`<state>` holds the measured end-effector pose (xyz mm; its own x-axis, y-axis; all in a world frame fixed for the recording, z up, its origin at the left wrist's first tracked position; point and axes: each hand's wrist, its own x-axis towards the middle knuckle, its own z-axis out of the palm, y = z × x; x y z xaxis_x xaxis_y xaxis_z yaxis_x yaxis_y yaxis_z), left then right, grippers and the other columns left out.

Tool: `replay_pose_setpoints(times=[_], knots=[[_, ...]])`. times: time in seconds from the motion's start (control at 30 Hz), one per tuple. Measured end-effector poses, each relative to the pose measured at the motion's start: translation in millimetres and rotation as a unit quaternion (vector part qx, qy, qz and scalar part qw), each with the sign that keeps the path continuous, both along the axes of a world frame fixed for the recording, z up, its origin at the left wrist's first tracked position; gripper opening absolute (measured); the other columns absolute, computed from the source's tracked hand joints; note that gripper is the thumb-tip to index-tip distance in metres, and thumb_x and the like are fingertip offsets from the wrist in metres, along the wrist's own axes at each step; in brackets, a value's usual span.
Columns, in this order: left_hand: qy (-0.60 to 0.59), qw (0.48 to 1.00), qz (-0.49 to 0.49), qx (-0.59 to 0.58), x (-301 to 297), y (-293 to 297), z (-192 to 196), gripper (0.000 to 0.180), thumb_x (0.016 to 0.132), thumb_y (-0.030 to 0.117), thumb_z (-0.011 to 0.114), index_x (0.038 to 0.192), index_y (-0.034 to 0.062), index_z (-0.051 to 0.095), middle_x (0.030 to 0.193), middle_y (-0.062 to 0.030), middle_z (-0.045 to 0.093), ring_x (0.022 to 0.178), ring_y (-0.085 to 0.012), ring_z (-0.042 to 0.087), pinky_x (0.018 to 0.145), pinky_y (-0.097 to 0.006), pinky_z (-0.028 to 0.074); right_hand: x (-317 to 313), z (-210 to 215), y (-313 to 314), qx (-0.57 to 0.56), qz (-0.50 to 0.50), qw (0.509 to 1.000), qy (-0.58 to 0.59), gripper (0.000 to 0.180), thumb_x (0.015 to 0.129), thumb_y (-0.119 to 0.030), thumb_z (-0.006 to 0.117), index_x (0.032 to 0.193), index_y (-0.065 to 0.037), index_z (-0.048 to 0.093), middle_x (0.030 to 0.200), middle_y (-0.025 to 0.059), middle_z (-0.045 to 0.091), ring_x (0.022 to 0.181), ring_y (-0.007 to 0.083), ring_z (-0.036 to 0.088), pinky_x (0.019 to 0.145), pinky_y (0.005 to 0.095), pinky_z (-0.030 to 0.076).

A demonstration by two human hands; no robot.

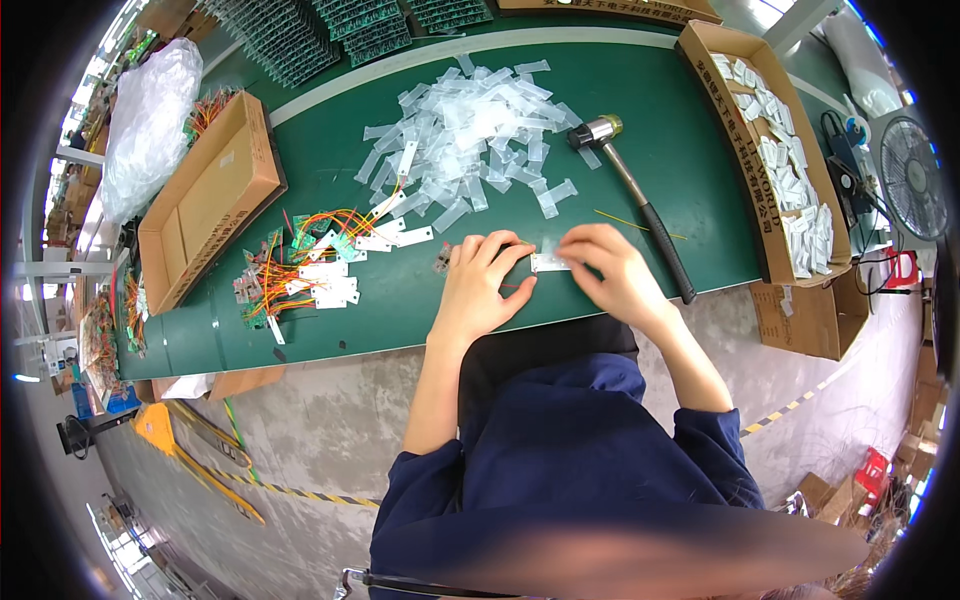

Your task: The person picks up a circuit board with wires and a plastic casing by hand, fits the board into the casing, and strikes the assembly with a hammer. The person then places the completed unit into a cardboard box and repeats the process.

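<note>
Navy-blue cloth shirt [560, 440] sits nearest. Left hand [485, 280], thumb and forefinger parted, and right hand [612, 272], fingers narrowed, flank a flat white rectangular plate [549, 263]; their hold, I cannot tell.

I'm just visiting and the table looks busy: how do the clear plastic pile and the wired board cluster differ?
The clear plastic pile is pale and translucent; the wired board cluster mixes green, white, orange and yellow. The plastic pile covers more surface; the board cluster covers less, further left. Both lie as loose heaps on the green table.
</note>
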<state>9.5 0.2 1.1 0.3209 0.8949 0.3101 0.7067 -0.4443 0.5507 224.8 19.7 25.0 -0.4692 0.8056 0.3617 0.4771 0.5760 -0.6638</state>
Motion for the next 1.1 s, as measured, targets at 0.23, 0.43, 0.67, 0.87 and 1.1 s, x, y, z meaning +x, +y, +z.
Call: replay_pose_setpoints(times=[0.23,0.43,0.67,0.87,1.1], knots=[[-0.005,1.000,0.001,-0.020,1.5,1.5,2.2,0.035,0.074,0.019,0.075,0.107,0.0133,0.066,0.109,0.0011,0.058,0.100,-0.0229,0.050,0.088,-0.038,0.041,-3.9,-18.5,-3.9,0.001,0.015,1.000,0.003,0.020,0.077,0.005,0.067,0.095,-0.002,0.069,0.103,0.0082,0.063,0.094,0.0264,0.060,0.079,0.0352,0.051],[-0.010,1.000,0.007,-0.029,1.8,0.5,4.9,0.036,0.072,0.017,0.076,0.106,0.0125,0.067,0.109,0.0009,0.059,0.101,-0.0234,0.050,0.090,-0.038,0.040,-5.1,-22.7,-4.0,0.000,0.017,1.000,0.027,0.022,0.075,0.004,0.066,0.095,-0.004,0.071,0.102,0.0081,0.065,0.095,0.0273,0.060,0.082,0.0368,0.051],[-0.011,0.999,0.006,-0.034,2.2,1.3,3.4,0.037,0.072,0.018,0.076,0.107,0.0117,0.067,0.110,0.0007,0.058,0.102,-0.0235,0.050,0.091,-0.038,0.039,-3.8,-26.5,-3.5,0.033,0.020,0.999,0.027,0.024,0.075,0.006,0.067,0.095,-0.005,0.072,0.102,0.0068,0.066,0.095,0.0256,0.060,0.079,0.0346,0.051],[-0.013,0.999,0.004,-0.035,1.4,1.0,2.8,0.038,0.072,0.017,0.076,0.108,0.0115,0.067,0.110,0.0010,0.059,0.103,-0.0231,0.050,0.091,-0.038,0.039,-4.4,-26.0,-3.7,0.022,0.022,0.999,0.026,0.023,0.073,0.003,0.067,0.095,-0.004,0.072,0.101,0.0075,0.066,0.095,0.0269,0.060,0.083,0.0377,0.050],[-0.003,1.000,-0.003,-0.015,0.4,1.4,1.8,0.039,0.072,0.019,0.076,0.109,0.0128,0.065,0.109,0.0019,0.058,0.102,-0.0227,0.051,0.087,-0.038,0.041,-6.1,-23.8,-3.0,0.008,0.018,0.999,0.029,0.023,0.073,0.004,0.068,0.094,-0.005,0.072,0.102,0.0069,0.066,0.093,0.0255,0.059,0.079,0.0356,0.051]])
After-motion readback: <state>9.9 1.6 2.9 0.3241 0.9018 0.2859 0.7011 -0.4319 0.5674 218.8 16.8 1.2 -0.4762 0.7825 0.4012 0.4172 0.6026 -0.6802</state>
